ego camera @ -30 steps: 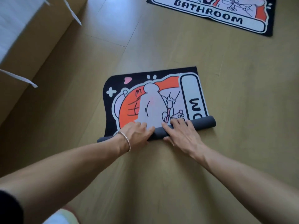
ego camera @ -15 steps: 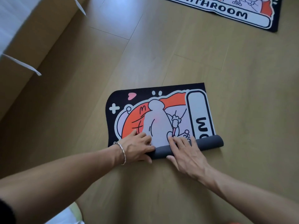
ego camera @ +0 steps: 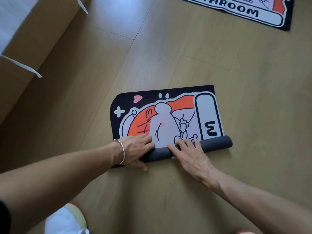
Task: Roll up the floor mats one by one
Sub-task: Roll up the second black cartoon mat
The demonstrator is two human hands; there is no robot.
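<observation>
A cartoon floor mat (ego camera: 162, 115) with a black border, orange and white print lies on the wooden floor, its near end wound into a dark grey roll (ego camera: 214, 145). My left hand (ego camera: 136, 149), with a silver bracelet at the wrist, presses on the roll's left part. My right hand (ego camera: 189, 152) lies flat on the roll's middle, fingers spread over it onto the print. The roll's left end is hidden under my left hand. A second mat (ego camera: 253, 10) printed "BATHROOM" lies flat at the top right, partly cut off.
A cardboard box (ego camera: 33, 39) with white tape strips stands along the left edge. Light wooden floor planks (ego camera: 185, 56) stretch between the two mats. My knee and pale clothing (ego camera: 67, 222) show at the bottom.
The roll has advanced further over the print, hiding more of the lettering, so only an "M" shows. Both hands moved forward with it, and the view shifted downward.
</observation>
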